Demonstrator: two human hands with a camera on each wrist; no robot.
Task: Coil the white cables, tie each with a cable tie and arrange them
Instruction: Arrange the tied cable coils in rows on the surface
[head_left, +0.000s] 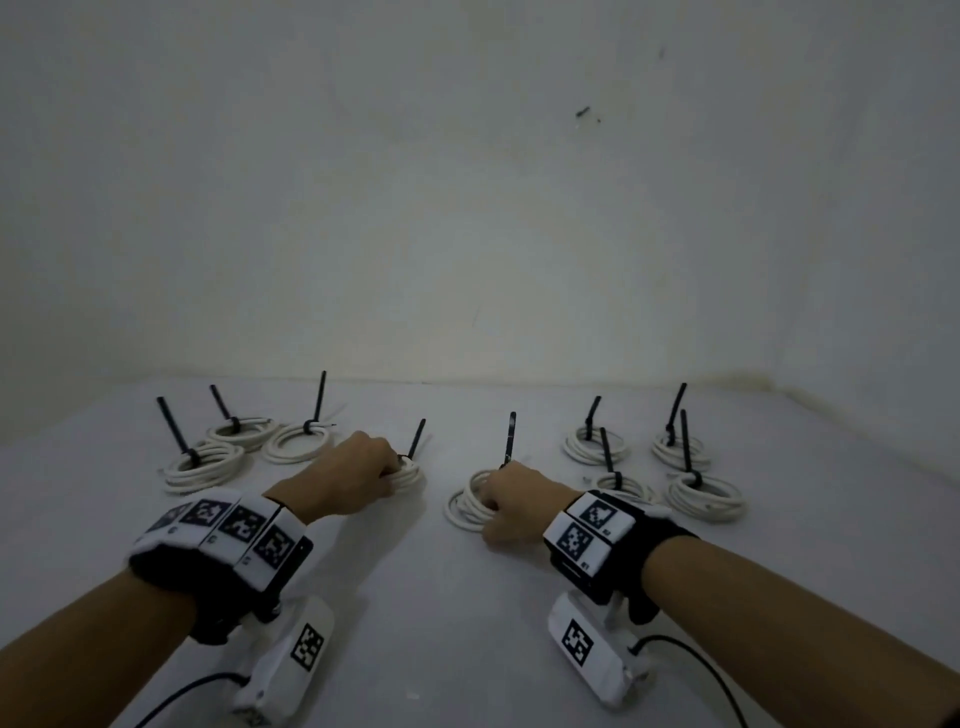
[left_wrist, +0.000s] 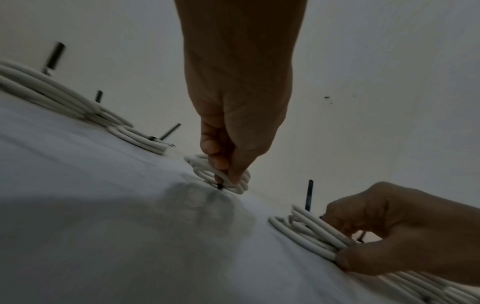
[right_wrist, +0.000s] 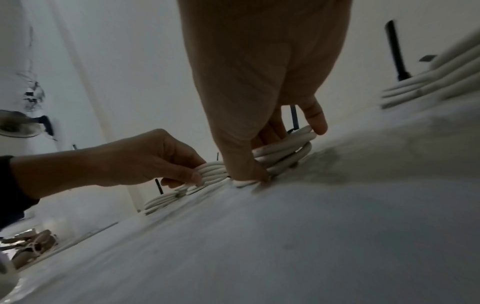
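Two coiled white cables lie mid-table, each with a black cable tie standing up from it. My left hand (head_left: 363, 467) pinches the left coil (head_left: 408, 474), seen close in the left wrist view as the coil (left_wrist: 205, 174) under my fingers (left_wrist: 218, 162). Its tie (head_left: 417, 439) rises at the far side. My right hand (head_left: 511, 506) grips the right coil (head_left: 467, 506) between thumb and fingers; the right wrist view shows that coil (right_wrist: 288, 150) in my fingers (right_wrist: 315, 117). Its tie (head_left: 510, 436) stands behind the hand.
Three tied coils (head_left: 205, 467) sit at the back left and several more (head_left: 706, 496) at the back right, each with an upright black tie. The white table (head_left: 441, 613) meets a plain wall behind. Wrist camera cords trail near the front edge.
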